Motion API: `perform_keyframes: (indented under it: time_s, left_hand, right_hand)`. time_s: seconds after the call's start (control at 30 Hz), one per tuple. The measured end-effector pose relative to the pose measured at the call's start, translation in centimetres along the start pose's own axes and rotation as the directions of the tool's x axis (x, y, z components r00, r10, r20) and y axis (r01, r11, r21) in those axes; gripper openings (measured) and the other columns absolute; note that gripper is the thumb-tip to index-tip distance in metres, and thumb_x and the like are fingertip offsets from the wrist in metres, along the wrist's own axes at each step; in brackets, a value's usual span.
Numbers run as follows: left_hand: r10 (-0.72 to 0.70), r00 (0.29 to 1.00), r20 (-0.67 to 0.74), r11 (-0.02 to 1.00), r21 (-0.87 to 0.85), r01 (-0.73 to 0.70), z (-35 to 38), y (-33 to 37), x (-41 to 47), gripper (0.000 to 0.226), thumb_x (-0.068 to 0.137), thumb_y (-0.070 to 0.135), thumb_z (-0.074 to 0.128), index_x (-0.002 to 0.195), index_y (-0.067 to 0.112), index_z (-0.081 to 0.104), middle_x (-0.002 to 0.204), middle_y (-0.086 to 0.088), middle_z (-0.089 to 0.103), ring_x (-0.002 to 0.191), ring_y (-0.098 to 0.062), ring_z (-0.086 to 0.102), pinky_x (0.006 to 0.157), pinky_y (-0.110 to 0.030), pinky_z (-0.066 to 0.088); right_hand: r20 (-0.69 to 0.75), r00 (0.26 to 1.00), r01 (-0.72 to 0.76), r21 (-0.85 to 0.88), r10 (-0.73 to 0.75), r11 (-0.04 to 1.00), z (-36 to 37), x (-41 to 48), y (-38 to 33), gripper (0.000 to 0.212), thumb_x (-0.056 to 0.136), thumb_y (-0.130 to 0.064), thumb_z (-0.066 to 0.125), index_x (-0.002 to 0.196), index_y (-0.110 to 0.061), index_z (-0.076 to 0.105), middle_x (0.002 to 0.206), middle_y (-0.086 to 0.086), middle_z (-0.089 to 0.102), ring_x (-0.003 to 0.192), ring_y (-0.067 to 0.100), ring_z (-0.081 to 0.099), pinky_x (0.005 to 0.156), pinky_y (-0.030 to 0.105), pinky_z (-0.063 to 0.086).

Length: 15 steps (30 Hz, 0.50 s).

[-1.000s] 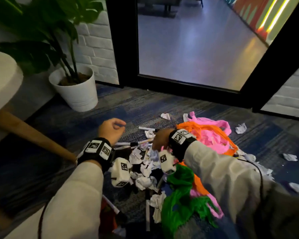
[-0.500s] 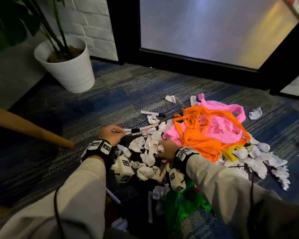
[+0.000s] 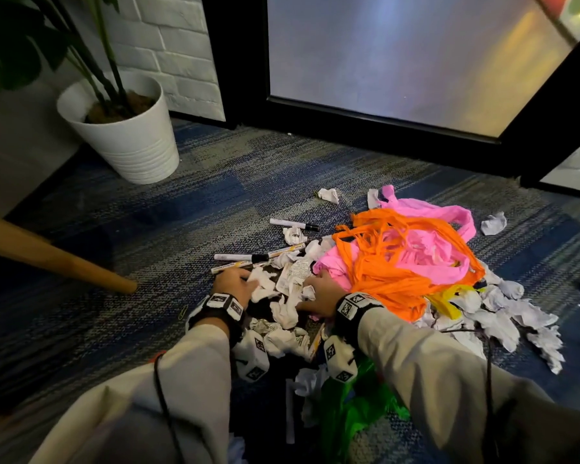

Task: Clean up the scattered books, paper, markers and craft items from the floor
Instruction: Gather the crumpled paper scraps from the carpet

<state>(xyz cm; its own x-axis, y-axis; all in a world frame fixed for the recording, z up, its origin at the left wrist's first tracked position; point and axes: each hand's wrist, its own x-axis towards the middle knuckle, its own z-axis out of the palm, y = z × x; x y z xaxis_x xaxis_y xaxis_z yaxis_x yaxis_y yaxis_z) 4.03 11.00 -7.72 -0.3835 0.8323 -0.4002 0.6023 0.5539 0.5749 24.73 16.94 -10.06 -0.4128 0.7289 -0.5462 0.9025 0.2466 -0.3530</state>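
Note:
A heap of crumpled white paper (image 3: 286,313) lies on the carpet in front of me. My left hand (image 3: 231,283) rests on its left edge, fingers curled over a paper ball (image 3: 261,283). My right hand (image 3: 318,293) lies palm down on the heap's right side, against pink crepe; its fingertips are partly hidden by paper. Three markers (image 3: 241,257) lie just beyond my left hand, and another marker (image 3: 293,224) lies farther back. Tangled orange streamers (image 3: 382,272) and pink streamers (image 3: 426,212) are piled to the right. Green crepe (image 3: 349,413) sits under my right forearm.
A white plant pot (image 3: 131,145) stands at the back left, and a wooden table leg (image 3: 47,256) slants down at the left. A black door frame (image 3: 382,135) crosses the back. Loose paper balls (image 3: 493,223) dot the carpet on the right. A paper clip (image 3: 182,311) lies left of my wrist.
Both hands have dropped from above the pile onto the crumpled paper and moved closer together. My view has tilted down and nearer to the floor.

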Motion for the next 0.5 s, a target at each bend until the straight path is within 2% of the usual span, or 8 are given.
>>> perform_keyframes:
  time_s: [0.1, 0.17, 0.23, 0.27, 0.37, 0.43, 0.5]
  left_hand:
    - [-0.139, 0.984, -0.108, 0.984, -0.13, 0.124, -1.4, -0.2, -0.3, 0.035, 0.1, 0.024, 0.051, 0.126, 0.002, 0.06, 0.124, -0.024, 0.063, 0.114, -0.04, 0.059, 0.093, -0.035, 0.045]
    - [-0.25, 0.961, -0.114, 0.928, -0.311, 0.205, -2.4, -1.0, -0.3, 0.039, 0.099, 0.023, 0.045, 0.13, 0.001, 0.053, 0.123, -0.025, 0.062, 0.112, -0.042, 0.06, 0.099, -0.043, 0.047]
    - [-0.308, 0.949, -0.072, 0.831, -0.506, 0.231, -3.2, -2.1, -0.5, 0.038, 0.095, 0.022, 0.044, 0.128, 0.005, 0.049, 0.107, -0.024, 0.066, 0.091, -0.04, 0.067, 0.088, -0.053, 0.056]
    - [-0.315, 0.946, -0.07, 0.8, -0.556, 0.225, -3.6, -2.7, -0.8, 0.034, 0.092, 0.02, 0.045, 0.124, 0.008, 0.05, 0.104, -0.021, 0.066, 0.085, -0.038, 0.067, 0.081, -0.054, 0.059]
    - [-0.352, 0.929, -0.111, 0.776, -0.59, 0.224, -4.8, -4.5, -2.3, 0.024, 0.094, 0.007, 0.047, 0.112, 0.017, 0.059, 0.108, -0.018, 0.064, 0.093, -0.039, 0.066, 0.071, -0.045, 0.059]
    - [-0.331, 0.937, -0.111, 0.818, -0.529, 0.226, -5.1, -6.0, -2.7, 0.03, 0.095, 0.002, 0.046, 0.118, 0.009, 0.065, 0.12, -0.02, 0.066, 0.106, -0.042, 0.065, 0.08, -0.043, 0.057]
    - [-0.322, 0.943, -0.085, 0.833, -0.499, 0.239, -5.3, -7.0, -2.9, 0.033, 0.095, 0.001, 0.046, 0.119, 0.005, 0.068, 0.123, -0.02, 0.066, 0.114, -0.041, 0.062, 0.092, -0.044, 0.053]
  right_hand:
    - [-0.023, 1.0, -0.003, -0.002, 0.003, 1.0, -0.4, -0.5, -0.4, 0.067, 0.087, -0.044, 0.069, 0.14, -0.01, 0.047, 0.138, 0.017, 0.046, 0.132, 0.034, 0.039, 0.106, 0.036, 0.034]
    - [-0.054, 0.998, -0.017, -0.01, 0.016, 1.0, -0.3, -0.8, -0.9, 0.066, 0.082, -0.047, 0.072, 0.134, -0.011, 0.052, 0.13, 0.017, 0.052, 0.125, 0.034, 0.048, 0.1, 0.035, 0.04]
    - [-0.102, 0.995, -0.019, -0.041, 0.015, 0.999, -0.4, -1.1, -1.2, 0.06, 0.079, -0.049, 0.074, 0.124, -0.013, 0.056, 0.118, 0.013, 0.061, 0.112, 0.03, 0.058, 0.087, 0.034, 0.047]
    - [-0.126, 0.992, -0.016, -0.048, 0.01, 0.999, -0.8, -1.3, -1.4, 0.056, 0.08, -0.048, 0.073, 0.122, -0.016, 0.055, 0.113, 0.009, 0.064, 0.106, 0.028, 0.061, 0.082, 0.032, 0.049]
    - [-0.278, 0.961, -0.008, 0.012, 0.011, 1.0, -2.7, -1.8, -1.7, 0.045, 0.085, -0.038, 0.066, 0.124, -0.017, 0.058, 0.109, 0.008, 0.069, 0.101, 0.027, 0.065, 0.084, 0.032, 0.052]
    - [-0.367, 0.929, -0.013, 0.087, 0.045, 0.996, -4.4, -1.4, -1.7, 0.034, 0.086, -0.022, 0.063, 0.118, -0.011, 0.059, 0.105, 0.014, 0.07, 0.097, 0.031, 0.065, 0.082, 0.034, 0.052]
    - [-0.401, 0.914, -0.012, 0.138, 0.067, 0.99, -5.9, -0.6, -1.5, 0.032, 0.083, -0.007, 0.057, 0.115, -0.008, 0.058, 0.103, 0.018, 0.069, 0.095, 0.034, 0.066, 0.078, 0.038, 0.053]
